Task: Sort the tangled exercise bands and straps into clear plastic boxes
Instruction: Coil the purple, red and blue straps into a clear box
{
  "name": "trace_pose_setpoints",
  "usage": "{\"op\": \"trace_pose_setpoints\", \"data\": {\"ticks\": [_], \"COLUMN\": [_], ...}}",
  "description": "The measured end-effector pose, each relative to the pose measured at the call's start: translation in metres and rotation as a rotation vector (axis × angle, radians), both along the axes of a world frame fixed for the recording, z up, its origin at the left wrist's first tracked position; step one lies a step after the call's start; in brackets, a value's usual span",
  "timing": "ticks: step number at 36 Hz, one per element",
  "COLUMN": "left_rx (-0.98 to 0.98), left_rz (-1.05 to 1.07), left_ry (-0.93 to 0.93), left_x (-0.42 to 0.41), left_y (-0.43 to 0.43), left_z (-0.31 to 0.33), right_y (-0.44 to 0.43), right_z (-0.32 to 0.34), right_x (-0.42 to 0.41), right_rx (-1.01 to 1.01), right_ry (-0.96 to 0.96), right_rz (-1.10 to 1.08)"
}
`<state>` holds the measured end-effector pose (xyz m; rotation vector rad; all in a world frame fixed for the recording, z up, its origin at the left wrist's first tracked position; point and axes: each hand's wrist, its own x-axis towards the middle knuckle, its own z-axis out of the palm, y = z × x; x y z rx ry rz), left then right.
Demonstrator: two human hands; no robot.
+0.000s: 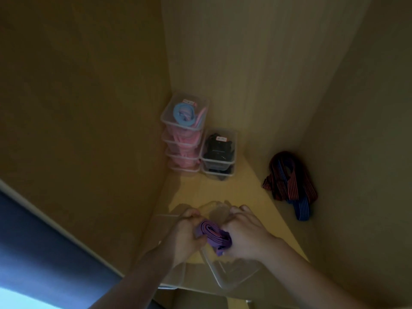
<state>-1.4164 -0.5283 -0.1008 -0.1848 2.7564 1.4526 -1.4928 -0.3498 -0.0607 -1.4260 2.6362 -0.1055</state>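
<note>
Folded purple band [214,237] between both hands, left hand [186,233] gripping one end; right hand [243,234] clasping the other, above clear box [225,273] at shelf [223,188] front edge

Left hand [187,233] and right hand [244,234] bare. Forearms bare too, uncovered well past the front edge of the shelf [223,188].

Cupboard interior, pale wood. Shelf board [223,188], yellowish. Back panel [256,63], faint vertical grain. Left side panel [89,97] and right side panel [367,130], plain. Outside, lower left: dark blue surface [44,241]; bright pale patch [13,299] at corner.
</note>
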Motion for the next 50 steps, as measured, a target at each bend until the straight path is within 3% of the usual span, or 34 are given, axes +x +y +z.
{"op": "trace_pose_setpoints", "data": {"ticks": [12,19,28,36,43,50], "left_rx": [-0.135,-0.115,-0.166,-0.156,-0.182,-0.354], "left_rz": [0.183,0.202,0.177,0.198,0.160,0.063], "left_ry": [0.089,0.125,0.182,0.234,0.265,0.337], "left_x": [-0.016,-0.028,-0.033,-0.043,-0.055,-0.061], "left_y": [0.015,0.025,0.025,0.026,0.028,0.020], "left_z": [-0.001,0.003,0.002,0.002,0.001,0.002], "right_y": [-0.013,-0.017,-0.015,-0.001,-0.002,0.015], "right_z": [-0.007,-0.011,-0.026,-0.012,-0.009,-0.009], "right_x": [0.008,0.013,0.014,0.010,0.006,-0.008], "right_rx": [-0.002,-0.022,0.032,0.165,0.245,0.078], "right_ry": [0.073,0.024,0.119,-0.041,-0.041,-0.102], "right_rz": [-0.118,-0.244,-0.278,-0.185,-0.194,-0.212]}}
